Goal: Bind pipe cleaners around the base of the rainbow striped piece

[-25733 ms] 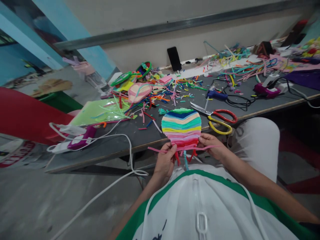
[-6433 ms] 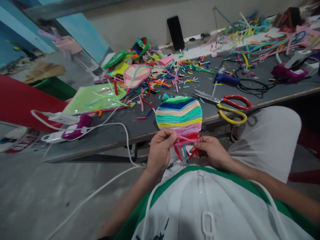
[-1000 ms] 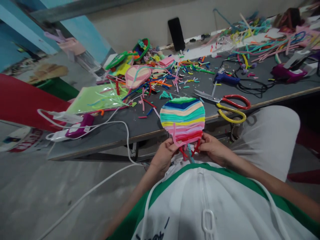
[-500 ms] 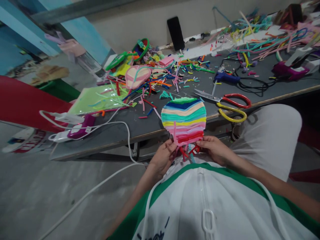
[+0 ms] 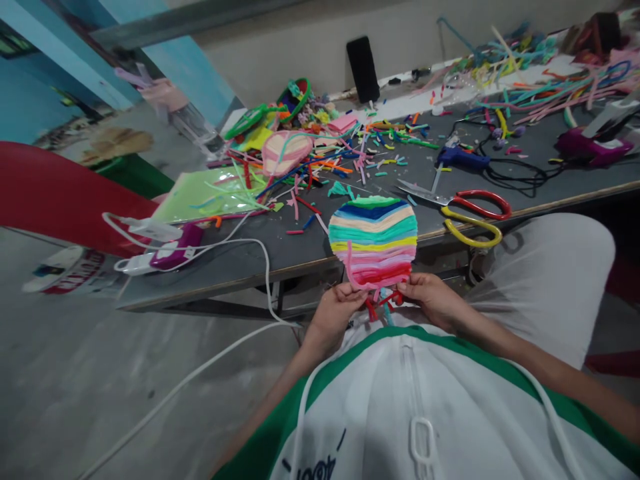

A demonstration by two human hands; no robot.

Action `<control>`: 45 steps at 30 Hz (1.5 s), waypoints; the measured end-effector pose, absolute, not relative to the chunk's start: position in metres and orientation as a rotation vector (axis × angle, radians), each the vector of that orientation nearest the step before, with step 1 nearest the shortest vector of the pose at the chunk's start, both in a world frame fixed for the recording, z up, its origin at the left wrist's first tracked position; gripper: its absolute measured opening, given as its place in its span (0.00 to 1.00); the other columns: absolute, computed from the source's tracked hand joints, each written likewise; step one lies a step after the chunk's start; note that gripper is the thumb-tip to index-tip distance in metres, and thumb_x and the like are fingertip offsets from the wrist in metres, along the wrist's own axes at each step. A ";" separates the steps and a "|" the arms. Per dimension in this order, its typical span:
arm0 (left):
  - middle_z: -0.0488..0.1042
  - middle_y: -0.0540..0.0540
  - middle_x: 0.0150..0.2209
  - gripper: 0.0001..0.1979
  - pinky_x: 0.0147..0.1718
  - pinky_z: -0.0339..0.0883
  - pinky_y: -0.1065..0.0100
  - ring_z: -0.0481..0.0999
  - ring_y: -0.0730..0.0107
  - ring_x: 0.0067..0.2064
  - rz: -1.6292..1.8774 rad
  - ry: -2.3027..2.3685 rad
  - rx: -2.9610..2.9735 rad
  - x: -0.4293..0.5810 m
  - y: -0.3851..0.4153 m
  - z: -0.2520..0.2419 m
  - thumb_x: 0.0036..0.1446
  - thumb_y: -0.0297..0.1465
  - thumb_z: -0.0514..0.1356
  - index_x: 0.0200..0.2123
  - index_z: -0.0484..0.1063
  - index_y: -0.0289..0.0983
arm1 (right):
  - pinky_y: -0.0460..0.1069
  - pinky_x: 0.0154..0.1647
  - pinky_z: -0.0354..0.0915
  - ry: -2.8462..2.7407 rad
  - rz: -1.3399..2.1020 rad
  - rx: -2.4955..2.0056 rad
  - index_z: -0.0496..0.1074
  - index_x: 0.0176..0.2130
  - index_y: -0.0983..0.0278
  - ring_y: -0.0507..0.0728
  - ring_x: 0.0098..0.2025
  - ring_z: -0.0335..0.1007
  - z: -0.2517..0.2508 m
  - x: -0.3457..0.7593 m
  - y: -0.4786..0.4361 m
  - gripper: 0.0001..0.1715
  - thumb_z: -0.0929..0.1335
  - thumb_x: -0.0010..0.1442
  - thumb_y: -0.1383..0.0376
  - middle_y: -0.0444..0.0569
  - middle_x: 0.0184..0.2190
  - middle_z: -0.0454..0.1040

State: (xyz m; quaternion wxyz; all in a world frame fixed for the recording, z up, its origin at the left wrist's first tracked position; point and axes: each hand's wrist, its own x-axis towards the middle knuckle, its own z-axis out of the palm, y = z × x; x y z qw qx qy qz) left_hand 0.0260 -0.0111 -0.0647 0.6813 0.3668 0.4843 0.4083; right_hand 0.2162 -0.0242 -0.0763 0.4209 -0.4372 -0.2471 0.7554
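Note:
A round disc striped with coloured pipe cleaners (image 5: 373, 233) is held up in front of my lap, green and blue at the top, pink and red at the bottom. My left hand (image 5: 336, 312) pinches its lower left edge, where a pink pipe cleaner (image 5: 350, 261) curves along the rim. At the lower right edge, my right hand (image 5: 425, 293) grips the disc between thumb and fingers. Red pipe cleaner offcuts (image 5: 371, 309) lie on my lap below. Scissors (image 5: 457, 208) with a red and a yellow handle rest at the table's edge, right of the disc.
On the grey table (image 5: 240, 257) lie a blue glue gun (image 5: 463, 159), several pipe cleaner scraps, a green plastic packet (image 5: 207, 193) and a pink-rimmed disc (image 5: 286, 153). A phone (image 5: 363, 70) leans against the wall. A white cable (image 5: 265, 267) hangs off the front edge.
The view has shifted slightly, so the whole scene sits further right. My left hand has moved a little along the disc's lower edge toward the middle, and the pink pipe cleaner now lies closer to the rim.

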 end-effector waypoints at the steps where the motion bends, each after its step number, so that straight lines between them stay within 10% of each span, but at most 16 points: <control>1: 0.78 0.44 0.28 0.12 0.40 0.67 0.67 0.76 0.67 0.33 0.912 1.088 0.830 0.026 -0.011 -0.064 0.38 0.28 0.69 0.30 0.76 0.32 | 0.47 0.30 0.61 -0.636 1.888 -1.110 0.73 0.27 0.68 0.50 0.25 0.65 -0.076 0.216 -0.024 0.16 0.75 0.41 0.58 0.46 0.22 0.72; 9: 0.78 0.42 0.36 0.16 0.40 0.65 0.66 0.75 0.66 0.37 0.885 0.985 0.903 0.031 -0.010 -0.057 0.43 0.30 0.67 0.39 0.75 0.34 | 0.46 0.30 0.59 -0.789 1.838 -1.181 0.73 0.26 0.68 0.50 0.25 0.64 -0.072 0.216 -0.024 0.17 0.75 0.39 0.58 0.44 0.22 0.72; 26: 0.66 0.50 0.19 0.08 0.24 0.56 0.74 0.64 0.76 0.23 0.807 1.103 1.114 0.028 -0.002 -0.063 0.46 0.30 0.61 0.20 0.67 0.34 | 0.46 0.29 0.59 -0.963 1.725 -1.153 0.69 0.22 0.67 0.49 0.24 0.61 -0.089 0.209 -0.015 0.18 0.72 0.43 0.54 0.44 0.20 0.69; 33: 0.68 0.49 0.22 0.09 0.24 0.57 0.73 0.65 0.75 0.24 0.708 1.129 1.240 0.011 0.004 -0.057 0.50 0.35 0.60 0.25 0.70 0.33 | 0.44 0.25 0.58 -0.943 1.642 -1.114 0.69 0.34 0.65 0.48 0.25 0.61 -0.068 0.227 -0.009 0.19 0.70 0.49 0.53 0.43 0.25 0.68; 45: 0.70 0.40 0.46 0.19 0.52 0.56 0.62 0.66 0.61 0.51 1.429 1.435 1.721 0.013 -0.015 -0.023 0.46 0.31 0.64 0.44 0.71 0.38 | 0.43 0.23 0.61 -0.671 1.577 -1.035 0.68 0.34 0.64 0.49 0.24 0.68 -0.064 0.221 0.003 0.18 0.73 0.46 0.56 0.44 0.23 0.72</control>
